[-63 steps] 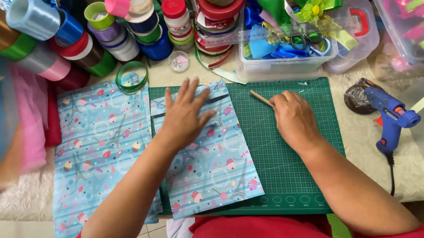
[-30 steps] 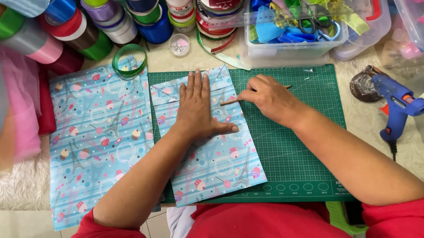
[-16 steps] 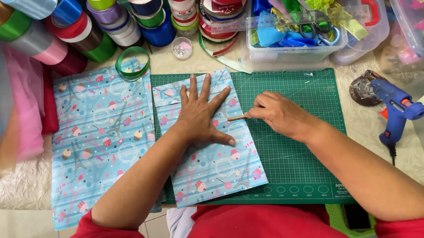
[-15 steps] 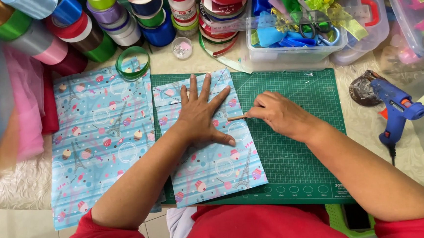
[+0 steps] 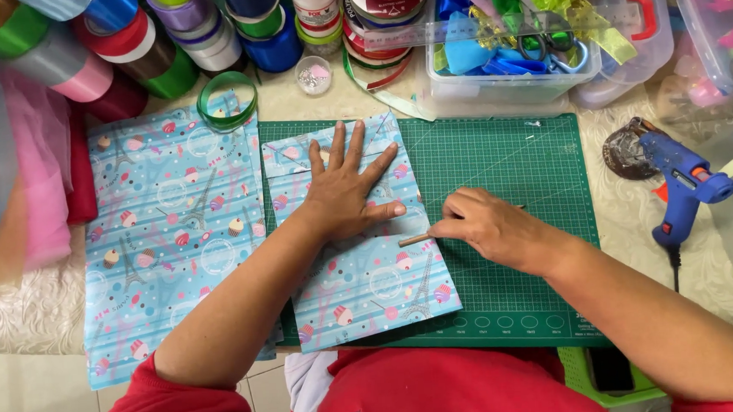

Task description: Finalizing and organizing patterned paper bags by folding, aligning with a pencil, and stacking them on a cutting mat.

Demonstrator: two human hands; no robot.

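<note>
My left hand (image 5: 347,188) lies flat with fingers spread on a folded piece of light blue patterned paper (image 5: 371,278) that rests on a green cutting mat (image 5: 517,171). My right hand (image 5: 488,226) grips a thin wooden stick (image 5: 414,239) and presses its tip against the right edge of the folded paper, just below my left thumb. A larger sheet of the same blue paper (image 5: 169,235) lies flat to the left of the mat.
Several ribbon spools (image 5: 203,29) line the back of the table. A clear plastic box (image 5: 510,61) of ribbons and scissors stands behind the mat. A blue glue gun (image 5: 683,182) lies at right. A green tape ring (image 5: 226,97) sits beside the spools. Pink fabric (image 5: 39,192) lies at left.
My right hand has slid the stick down the paper's right edge toward me. My left hand has stayed flat on the paper.
</note>
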